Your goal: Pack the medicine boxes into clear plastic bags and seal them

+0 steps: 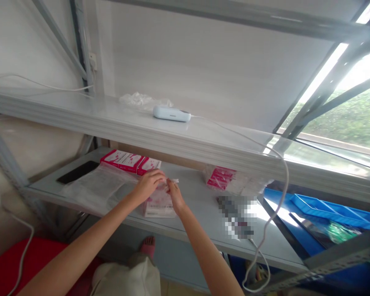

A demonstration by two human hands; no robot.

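Observation:
Over the lower shelf, my left hand (151, 183) and my right hand (174, 194) meet with closed fingers. Between them they pinch the crumpled top of a clear plastic bag (168, 187). Below the hands, a pink and white packet (159, 205) shows through or under the plastic; my fingers hide part of it. Just behind my left hand lie pink and white printed boxes (128, 160) side by side. A flat clear plastic bag (95, 187) is spread to the left of my hands.
A black flat object (78, 172) lies at the far left. Rightward are a bagged pink packet (222, 177) and a blurred-out item (237, 216). The upper shelf (117, 123) overhangs, bearing a pale corded device (172, 114). Its white cable (286, 176) dangles at right, near a blue divided tray (333, 211).

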